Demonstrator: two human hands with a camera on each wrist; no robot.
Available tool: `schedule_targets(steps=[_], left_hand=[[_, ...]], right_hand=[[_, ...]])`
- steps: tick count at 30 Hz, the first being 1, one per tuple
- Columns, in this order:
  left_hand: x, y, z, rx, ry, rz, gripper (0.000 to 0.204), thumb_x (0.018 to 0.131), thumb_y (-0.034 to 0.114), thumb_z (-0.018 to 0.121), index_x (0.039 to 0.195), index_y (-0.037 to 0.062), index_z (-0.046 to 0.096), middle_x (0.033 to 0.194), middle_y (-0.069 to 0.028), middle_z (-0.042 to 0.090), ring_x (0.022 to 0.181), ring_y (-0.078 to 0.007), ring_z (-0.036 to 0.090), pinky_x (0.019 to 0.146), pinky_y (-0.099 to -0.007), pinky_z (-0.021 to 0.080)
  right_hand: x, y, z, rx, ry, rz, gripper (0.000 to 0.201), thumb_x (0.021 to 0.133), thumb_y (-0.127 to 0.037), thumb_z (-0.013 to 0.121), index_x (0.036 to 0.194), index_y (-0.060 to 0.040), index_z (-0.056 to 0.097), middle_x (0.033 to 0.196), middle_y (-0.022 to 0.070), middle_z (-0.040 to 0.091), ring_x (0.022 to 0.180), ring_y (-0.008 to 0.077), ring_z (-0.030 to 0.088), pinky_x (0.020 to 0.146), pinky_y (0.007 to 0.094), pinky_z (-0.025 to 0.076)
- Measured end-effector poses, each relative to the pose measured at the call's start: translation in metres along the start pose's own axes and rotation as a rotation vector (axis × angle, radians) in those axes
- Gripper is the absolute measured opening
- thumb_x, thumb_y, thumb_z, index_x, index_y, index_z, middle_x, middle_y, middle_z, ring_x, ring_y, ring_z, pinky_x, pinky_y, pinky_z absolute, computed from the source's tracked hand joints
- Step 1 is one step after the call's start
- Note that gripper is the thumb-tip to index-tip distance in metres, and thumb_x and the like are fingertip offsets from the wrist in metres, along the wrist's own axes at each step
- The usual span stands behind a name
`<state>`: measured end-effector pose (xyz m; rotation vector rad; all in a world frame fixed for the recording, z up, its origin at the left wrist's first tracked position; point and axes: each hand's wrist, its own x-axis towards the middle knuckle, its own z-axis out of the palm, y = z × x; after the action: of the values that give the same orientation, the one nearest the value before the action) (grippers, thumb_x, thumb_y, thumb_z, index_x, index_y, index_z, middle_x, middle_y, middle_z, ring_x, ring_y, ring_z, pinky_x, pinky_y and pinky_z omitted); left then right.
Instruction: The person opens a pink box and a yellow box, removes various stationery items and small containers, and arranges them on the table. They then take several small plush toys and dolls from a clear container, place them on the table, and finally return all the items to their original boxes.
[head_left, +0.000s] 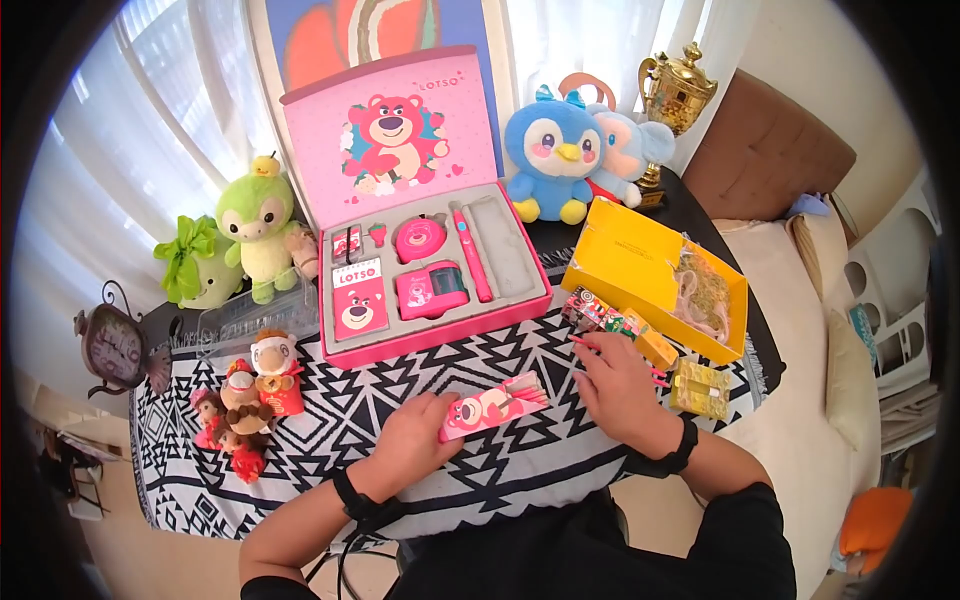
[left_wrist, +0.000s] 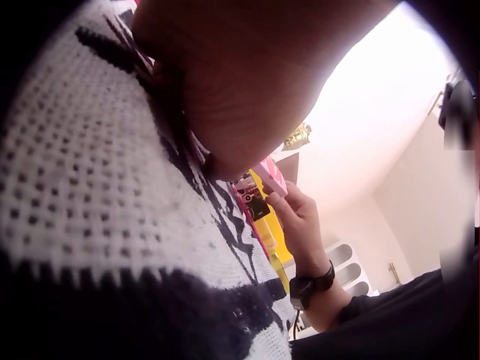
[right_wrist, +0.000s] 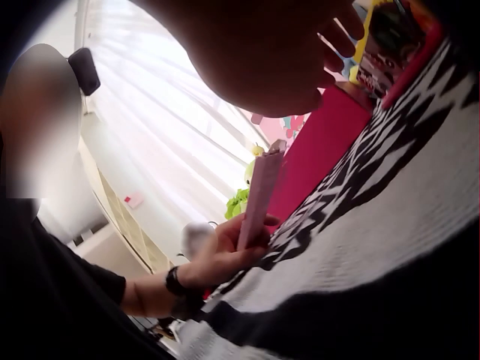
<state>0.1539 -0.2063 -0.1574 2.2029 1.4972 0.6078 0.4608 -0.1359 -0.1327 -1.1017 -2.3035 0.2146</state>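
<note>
My left hand [head_left: 422, 433] grips the left end of a pink Lotso pencil box [head_left: 475, 412]. Pink pencils [head_left: 526, 388] show at the box's right end. In the right wrist view the pink box [right_wrist: 261, 196] appears edge-on between the left thumb and fingers. My right hand [head_left: 622, 392] is to the right of it, low over the patterned cloth, fingers bent. Slim pink sticks [head_left: 660, 379] show at both sides of that hand; its palm hides their middle, and I cannot tell whether the fingers pinch them.
An open pink Lotso gift set [head_left: 435, 335] stands behind the hands. Small patterned boxes [head_left: 585, 308], a yellow box [head_left: 700, 335] and a yellow case [head_left: 700, 388] lie at right. Small dolls [head_left: 245, 405] sit at left, plush toys [head_left: 553, 150] and a gold trophy [head_left: 676, 95] behind.
</note>
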Motion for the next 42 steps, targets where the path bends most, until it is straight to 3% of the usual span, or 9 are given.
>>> schedule_targets(steps=[3, 15, 19, 21, 27, 34, 36, 39, 42], left_hand=[[0.001, 0.000, 0.000, 0.006, 0.007, 0.018, 0.054, 0.075, 0.015, 0.076, 0.125, 0.0022, 0.059, 0.093, -0.0169, 0.062, 0.090, -0.0371, 0.063, 0.079, -0.0453, 0.054], [0.001, 0.003, 0.000, 0.009, 0.010, 0.008, 0.054, 0.075, 0.015, 0.076, 0.125, 0.0019, 0.059, 0.094, -0.0173, 0.061, 0.090, -0.0377, 0.063, 0.080, -0.0457, 0.053], [0.001, 0.003, -0.001, 0.014, -0.002, 0.000, 0.054, 0.075, 0.015, 0.076, 0.125, 0.0016, 0.059, 0.093, -0.0174, 0.061, 0.091, -0.0380, 0.063, 0.080, -0.0459, 0.053], [0.001, 0.003, -0.001, 0.015, -0.009, -0.003, 0.054, 0.075, 0.015, 0.076, 0.125, 0.0016, 0.059, 0.094, -0.0174, 0.061, 0.091, -0.0380, 0.063, 0.080, -0.0459, 0.053], [0.001, 0.003, -0.001, 0.005, 0.003, 0.009, 0.054, 0.075, 0.014, 0.076, 0.124, 0.0017, 0.059, 0.094, -0.0175, 0.062, 0.090, -0.0378, 0.063, 0.080, -0.0457, 0.053], [0.000, 0.001, 0.001, 0.007, 0.023, 0.023, 0.053, 0.075, 0.014, 0.076, 0.124, 0.0012, 0.060, 0.094, -0.0171, 0.062, 0.090, -0.0373, 0.063, 0.080, -0.0451, 0.053], [0.000, 0.001, 0.001, 0.009, 0.023, 0.022, 0.053, 0.075, 0.014, 0.076, 0.123, 0.0010, 0.060, 0.093, -0.0171, 0.062, 0.090, -0.0372, 0.063, 0.080, -0.0451, 0.053], [0.000, 0.002, 0.000, 0.012, 0.021, 0.018, 0.053, 0.075, 0.014, 0.076, 0.123, 0.0007, 0.060, 0.093, -0.0170, 0.062, 0.090, -0.0370, 0.063, 0.080, -0.0450, 0.053], [0.001, 0.003, 0.000, 0.011, 0.019, 0.013, 0.053, 0.075, 0.014, 0.076, 0.123, 0.0006, 0.060, 0.093, -0.0170, 0.062, 0.089, -0.0370, 0.063, 0.080, -0.0449, 0.053]], right_hand=[[-0.013, 0.016, -0.004, -0.372, -0.051, -0.026, 0.031, 0.081, -0.008, 0.066, 0.110, -0.0003, 0.068, 0.103, 0.0109, 0.063, 0.098, 0.0287, 0.060, 0.081, 0.0401, 0.050], [-0.017, 0.020, 0.004, -0.551, -0.321, 0.095, 0.019, 0.077, -0.009, 0.067, 0.094, -0.0019, 0.064, 0.091, 0.0119, 0.061, 0.087, 0.0273, 0.063, 0.072, 0.0378, 0.052], [-0.009, 0.008, -0.005, -0.392, -0.289, 0.112, 0.020, 0.077, -0.009, 0.069, 0.094, -0.0034, 0.063, 0.091, 0.0117, 0.061, 0.088, 0.0289, 0.063, 0.072, 0.0389, 0.051], [-0.004, 0.003, -0.012, -0.085, -0.099, -0.080, 0.017, 0.081, -0.004, 0.066, 0.098, -0.0043, 0.065, 0.091, 0.0107, 0.061, 0.082, 0.0297, 0.063, 0.068, 0.0407, 0.050], [0.010, 0.006, -0.017, -0.163, -0.078, -0.189, 0.024, 0.080, -0.007, 0.064, 0.104, -0.0046, 0.066, 0.095, 0.0092, 0.059, 0.089, 0.0285, 0.062, 0.082, 0.0411, 0.046], [0.019, 0.002, 0.001, -0.109, -0.108, -0.266, 0.027, 0.076, -0.002, 0.066, 0.103, -0.0030, 0.068, 0.095, 0.0105, 0.061, 0.090, 0.0303, 0.061, 0.080, 0.0406, 0.048], [0.023, -0.003, 0.005, -0.048, 0.067, -0.143, 0.022, 0.079, -0.005, 0.063, 0.101, -0.0043, 0.066, 0.092, 0.0099, 0.059, 0.090, 0.0278, 0.061, 0.082, 0.0396, 0.048], [0.027, -0.005, 0.004, 0.040, 0.138, -0.203, 0.026, 0.079, -0.004, 0.064, 0.105, -0.0048, 0.066, 0.091, 0.0094, 0.059, 0.089, 0.0281, 0.060, 0.078, 0.0391, 0.050], [0.020, -0.002, 0.010, -0.019, -0.107, -0.342, 0.032, 0.079, -0.005, 0.065, 0.112, -0.0062, 0.066, 0.090, 0.0084, 0.058, 0.087, 0.0281, 0.059, 0.075, 0.0394, 0.050]])
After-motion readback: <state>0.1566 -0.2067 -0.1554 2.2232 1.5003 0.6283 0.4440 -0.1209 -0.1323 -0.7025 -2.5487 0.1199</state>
